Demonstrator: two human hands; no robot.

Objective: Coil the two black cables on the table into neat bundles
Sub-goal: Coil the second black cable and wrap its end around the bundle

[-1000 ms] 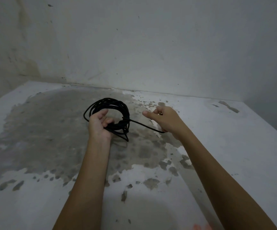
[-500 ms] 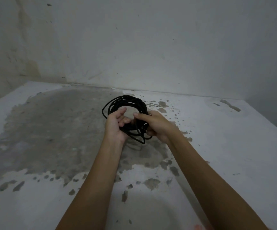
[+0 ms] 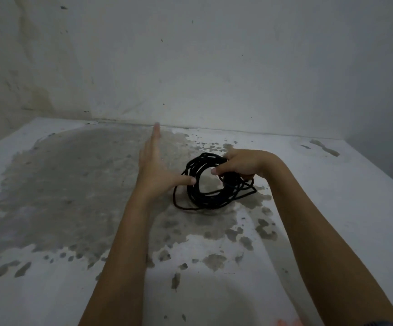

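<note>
While the right hand (image 3: 240, 164) grips the coiled cable (image 3: 210, 184) at its right side, the left hand (image 3: 154, 170) hangs flat and released just left of that grip.

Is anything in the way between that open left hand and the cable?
Nothing visible. The left hand is open just beside the coiled black cable, thumb at its loops. The right hand grips the coil.
</note>
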